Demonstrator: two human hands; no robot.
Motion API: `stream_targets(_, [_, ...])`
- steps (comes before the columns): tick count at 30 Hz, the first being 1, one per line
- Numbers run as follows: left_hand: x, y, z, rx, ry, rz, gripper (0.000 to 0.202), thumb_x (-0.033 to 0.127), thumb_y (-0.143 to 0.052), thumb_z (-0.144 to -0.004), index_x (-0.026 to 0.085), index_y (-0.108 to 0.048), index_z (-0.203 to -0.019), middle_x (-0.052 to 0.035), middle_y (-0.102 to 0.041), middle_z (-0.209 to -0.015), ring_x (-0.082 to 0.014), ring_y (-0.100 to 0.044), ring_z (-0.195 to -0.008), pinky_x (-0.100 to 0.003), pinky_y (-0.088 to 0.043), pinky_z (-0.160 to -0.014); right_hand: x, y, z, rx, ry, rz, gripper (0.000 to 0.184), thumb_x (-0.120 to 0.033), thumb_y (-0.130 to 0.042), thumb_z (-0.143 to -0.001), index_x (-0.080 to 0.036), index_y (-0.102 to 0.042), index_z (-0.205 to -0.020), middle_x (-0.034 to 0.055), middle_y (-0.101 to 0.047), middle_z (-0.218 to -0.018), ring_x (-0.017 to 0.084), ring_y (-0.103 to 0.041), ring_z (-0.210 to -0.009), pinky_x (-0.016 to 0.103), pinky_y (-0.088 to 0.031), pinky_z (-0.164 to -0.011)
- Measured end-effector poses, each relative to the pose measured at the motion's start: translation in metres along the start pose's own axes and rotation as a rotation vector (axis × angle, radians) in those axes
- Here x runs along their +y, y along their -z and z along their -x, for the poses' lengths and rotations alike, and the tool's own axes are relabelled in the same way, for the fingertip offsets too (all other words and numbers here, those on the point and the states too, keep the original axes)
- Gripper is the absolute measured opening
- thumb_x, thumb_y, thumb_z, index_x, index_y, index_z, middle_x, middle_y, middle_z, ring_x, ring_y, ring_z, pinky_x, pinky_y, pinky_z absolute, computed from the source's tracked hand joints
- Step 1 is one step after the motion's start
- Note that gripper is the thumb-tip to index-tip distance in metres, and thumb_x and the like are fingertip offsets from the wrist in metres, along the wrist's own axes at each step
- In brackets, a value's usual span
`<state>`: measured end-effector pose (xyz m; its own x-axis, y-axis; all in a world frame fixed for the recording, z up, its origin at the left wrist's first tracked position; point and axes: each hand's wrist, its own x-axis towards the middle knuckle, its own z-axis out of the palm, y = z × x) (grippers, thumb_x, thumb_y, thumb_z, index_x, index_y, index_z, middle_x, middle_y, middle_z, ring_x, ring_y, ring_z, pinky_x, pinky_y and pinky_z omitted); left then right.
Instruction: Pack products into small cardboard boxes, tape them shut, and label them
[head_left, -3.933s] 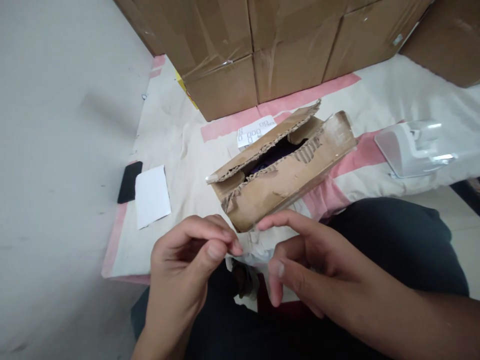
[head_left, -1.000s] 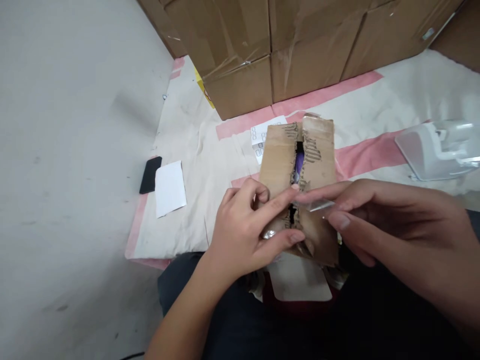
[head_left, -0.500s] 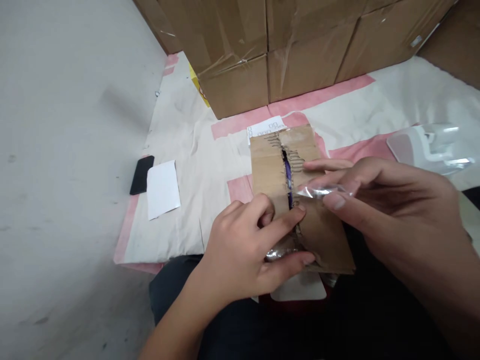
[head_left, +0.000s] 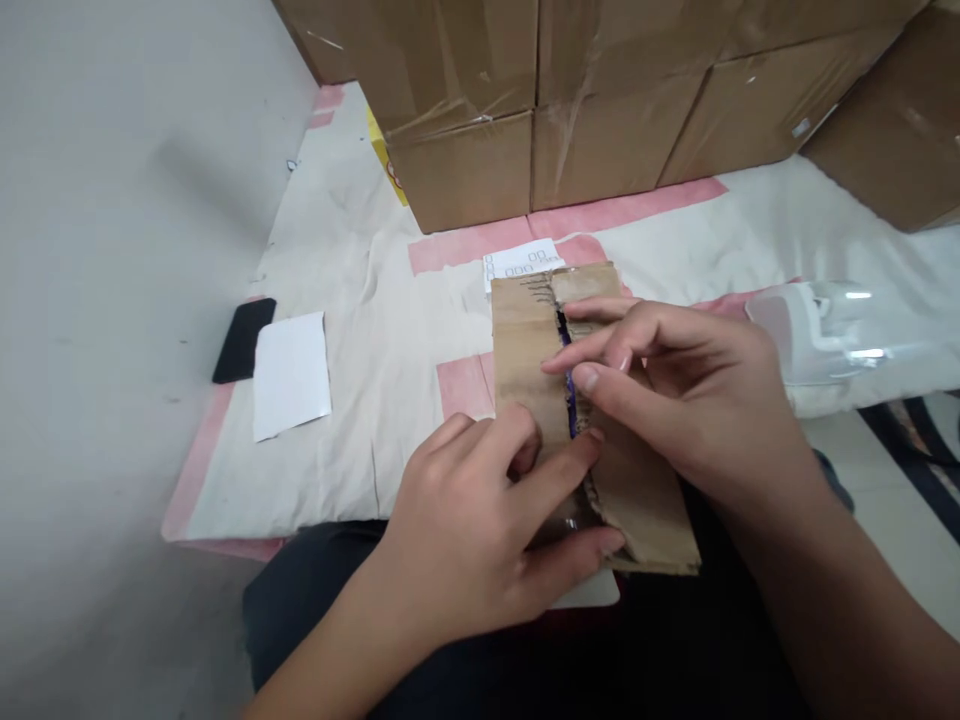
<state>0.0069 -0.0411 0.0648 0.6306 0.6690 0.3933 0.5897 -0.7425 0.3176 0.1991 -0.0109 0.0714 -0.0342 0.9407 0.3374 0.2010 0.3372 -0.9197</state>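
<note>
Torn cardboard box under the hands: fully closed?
No, the torn cardboard box is parted along its middle, with something purple showing through.

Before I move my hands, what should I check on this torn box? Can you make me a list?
1. Left hand on the cardboard box: ok, thumb and index finger reach the gap.
2. Right hand at the gap: ok, it is over the farther part.
3. Flaps fully closed: not ok, something purple shows between them.
4. Flap edges neat: not ok, they are ragged.
5. Box resting steadily: cannot tell, its underside is hidden.
6. Flat black thing clear of your hands: ok, it's beside the white paper.
</note>
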Motion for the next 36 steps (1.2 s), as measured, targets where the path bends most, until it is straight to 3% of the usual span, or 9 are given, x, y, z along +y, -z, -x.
stream_targets(7, [0.001,0.001,-0.001,-0.003,0.004,-0.007,0.049,0.056,-0.056,-0.097,0.019,-0.071,-0.125,-0.0022,-0.052,-0.081,-0.0156,-0.041,-0.065,-0.031,-0.038,-0.059,0.001,-0.003,0.005,0.051,-0.144,-0.021,0.023,-0.021,-0.077,-0.085,-0.025,-0.062,-0.067,-0.0012,-0.076,-0.075,0.025,-0.073,-0.107,0.042,-0.057,-0.099])
stream_targets(12, [0.001,0.001,-0.001,-0.015,0.019,0.006,0.047,0.055,-0.056,-0.097,0.018,-0.071,-0.123,-0.0028,-0.053,-0.082,-0.0155,-0.044,-0.065,-0.031,-0.041,-0.057,0.002,-0.005,0.008,0.104,-0.149,0.049,0.019,-0.023,-0.074,-0.089,-0.026,-0.066,-0.072,-0.0006,-0.074,-0.076,0.025,-0.070,-0.116,0.039,-0.057,-0.101])
stream_targets(26, [-0.001,0.001,0.002,0.041,0.051,0.174,0.033,0.039,-0.063,-0.097,0.013,-0.065,-0.117,-0.0034,-0.059,-0.087,-0.0095,-0.051,-0.062,-0.024,-0.044,-0.052,-0.003,-0.001,0.012,0.091,-0.209,0.029,0.015,-0.029,-0.073,-0.092,-0.025,-0.067,-0.079,0.0019,-0.078,-0.085,0.024,-0.074,-0.102,0.036,-0.061,-0.088])
stream_targets(29, [-0.003,0.000,0.001,0.129,0.140,0.120,0.024,0.030,-0.063,-0.096,0.015,-0.065,-0.116,-0.0018,-0.060,-0.087,-0.0088,-0.052,-0.064,-0.023,-0.046,-0.056,-0.004,0.000,0.013,0.079,-0.218,0.017,0.013,-0.029,-0.074,-0.091,-0.025,-0.069,-0.079,0.0023,-0.078,-0.088,0.025,-0.074,-0.104,0.035,-0.061,-0.086])
stream_targets(32, [-0.008,-0.002,0.000,0.231,0.282,0.039,0.024,0.024,-0.067,-0.093,0.017,-0.066,-0.117,-0.0025,-0.062,-0.093,-0.0099,-0.057,-0.073,-0.023,-0.051,-0.065,-0.005,0.001,0.013,0.075,-0.223,0.009,0.014,-0.032,-0.075,-0.090,-0.026,-0.070,-0.078,0.0018,-0.078,-0.087,0.027,-0.073,-0.109,0.039,-0.061,-0.093])
stream_targets(36, [-0.015,-0.005,-0.001,0.187,0.392,0.082,0.038,0.029,-0.070,-0.090,0.020,-0.061,-0.126,-0.0062,-0.064,-0.113,-0.0133,-0.061,-0.085,-0.026,-0.053,-0.066,-0.008,0.003,0.011,0.083,-0.242,-0.025,0.016,-0.034,-0.076,-0.090,-0.026,-0.070,-0.077,0.0024,-0.078,-0.087,0.028,-0.072,-0.111,0.043,-0.060,-0.096])
